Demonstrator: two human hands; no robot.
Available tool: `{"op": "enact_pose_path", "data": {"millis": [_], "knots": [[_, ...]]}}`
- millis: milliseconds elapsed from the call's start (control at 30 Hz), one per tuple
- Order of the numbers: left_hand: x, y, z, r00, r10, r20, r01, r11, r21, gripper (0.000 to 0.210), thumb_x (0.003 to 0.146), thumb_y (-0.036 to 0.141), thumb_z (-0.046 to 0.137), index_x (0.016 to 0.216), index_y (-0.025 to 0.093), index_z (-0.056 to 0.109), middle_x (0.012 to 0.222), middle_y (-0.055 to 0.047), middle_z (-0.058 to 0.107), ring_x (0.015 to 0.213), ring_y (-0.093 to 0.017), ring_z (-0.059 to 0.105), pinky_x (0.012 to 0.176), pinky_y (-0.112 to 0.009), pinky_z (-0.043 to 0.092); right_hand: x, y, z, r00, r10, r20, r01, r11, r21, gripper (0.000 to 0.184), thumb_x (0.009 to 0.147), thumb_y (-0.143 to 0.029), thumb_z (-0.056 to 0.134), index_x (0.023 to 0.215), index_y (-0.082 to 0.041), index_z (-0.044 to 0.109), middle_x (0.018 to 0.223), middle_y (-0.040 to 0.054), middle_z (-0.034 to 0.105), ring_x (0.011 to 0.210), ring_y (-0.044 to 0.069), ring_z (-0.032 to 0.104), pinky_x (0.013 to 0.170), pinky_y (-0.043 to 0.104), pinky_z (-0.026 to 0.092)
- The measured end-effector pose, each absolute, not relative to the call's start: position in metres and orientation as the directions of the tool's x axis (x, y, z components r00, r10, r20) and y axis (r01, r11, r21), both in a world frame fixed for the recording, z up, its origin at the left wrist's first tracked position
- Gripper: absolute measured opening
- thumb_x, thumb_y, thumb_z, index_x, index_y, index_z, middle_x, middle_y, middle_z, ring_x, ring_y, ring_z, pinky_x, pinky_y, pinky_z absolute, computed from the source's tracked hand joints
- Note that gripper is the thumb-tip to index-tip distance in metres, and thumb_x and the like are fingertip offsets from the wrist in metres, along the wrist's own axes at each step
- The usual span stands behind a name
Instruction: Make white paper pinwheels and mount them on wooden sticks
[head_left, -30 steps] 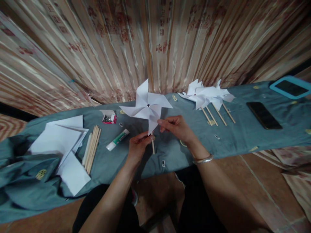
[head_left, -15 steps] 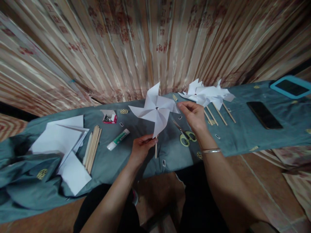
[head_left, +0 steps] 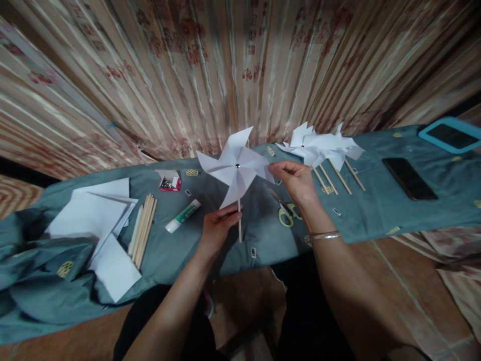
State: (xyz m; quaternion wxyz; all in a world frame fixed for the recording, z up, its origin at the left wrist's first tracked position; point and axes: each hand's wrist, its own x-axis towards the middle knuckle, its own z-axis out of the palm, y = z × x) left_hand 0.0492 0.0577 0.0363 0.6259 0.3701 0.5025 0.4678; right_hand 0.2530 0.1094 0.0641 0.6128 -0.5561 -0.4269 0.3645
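A white paper pinwheel (head_left: pixel 246 174) stands upright in front of me, a shiny pin at its centre. My left hand (head_left: pixel 217 229) is closed around its wooden stick (head_left: pixel 239 200) below the blades. At the tip of the right-hand blade, the fingers of my right hand (head_left: pixel 299 185) pinch the paper. Scissors with green handles (head_left: pixel 285 217) lie just below my right hand, partly covered by it. A glue stick (head_left: pixel 183 216) rests left of the pinwheel, near a small open box of metal pins (head_left: pixel 171 183).
Several finished pinwheels (head_left: pixel 319 143) lie at the back right. Beyond them are a black phone (head_left: pixel 409 178) and a blue-framed tablet (head_left: pixel 449 134). On the left are white paper sheets (head_left: pixel 88 213) and several wooden sticks (head_left: pixel 145 230). A curtain (head_left: pixel 225 75) hangs behind the cloth-covered table (head_left: pixel 210 255).
The pinwheel's blades have turned clockwise a little, and its centre has shifted slightly left. My right hand has moved slightly left and down with the blade tip. My left hand keeps its hold.
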Motion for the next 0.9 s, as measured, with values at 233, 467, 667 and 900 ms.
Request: {"op": "enact_pose_path", "data": {"millis": [233,467,667,900], "knots": [[0.048,0.059,0.036,0.027,0.960,-0.277,-0.208,0.277,0.938,0.024,0.054,0.024,0.084,0.077,0.018,0.080,0.074,-0.006,0.075,0.061,-0.013,0.059,0.063,-0.027,0.048,0.245,0.107,0.066,0.334,0.939,0.083,-0.010,0.092,-0.996,0.023,0.057,-0.041,0.083,0.063,-0.021,0.073,0.063,-0.0011,0.069,0.061,0.013,0.058,0.060,0.028,0.046],[0.048,0.060,0.038,0.012,0.963,-0.268,-0.215,0.265,0.940,0.025,0.054,0.025,0.084,0.078,0.018,0.080,0.070,-0.004,0.074,0.060,-0.012,0.058,0.062,-0.027,0.047,0.238,0.104,0.070,0.304,0.952,0.035,-0.086,0.064,-0.994,0.028,0.052,-0.043,0.086,0.062,-0.021,0.073,0.064,-0.0013,0.070,0.059,0.012,0.057,0.059,0.026,0.044],[0.047,0.060,0.038,0.018,0.967,-0.255,-0.217,0.253,0.943,0.025,0.056,0.025,0.084,0.080,0.018,0.080,0.069,-0.004,0.074,0.059,-0.012,0.058,0.063,-0.026,0.047,0.237,0.103,0.067,0.261,0.965,0.012,-0.085,0.035,-0.996,0.028,0.052,-0.043,0.085,0.064,-0.020,0.073,0.064,-0.0013,0.070,0.057,0.011,0.055,0.057,0.026,0.043],[0.047,0.060,0.040,0.006,0.966,-0.259,-0.216,0.254,0.943,0.029,0.056,0.027,0.084,0.082,0.017,0.080,0.069,-0.005,0.073,0.063,-0.014,0.061,0.064,-0.028,0.049,0.233,0.102,0.065,0.227,0.974,-0.020,-0.131,0.010,-0.991,0.030,0.051,-0.046,0.086,0.063,-0.021,0.073,0.064,-0.0017,0.069,0.056,0.011,0.055,0.056,0.027,0.043]]}}
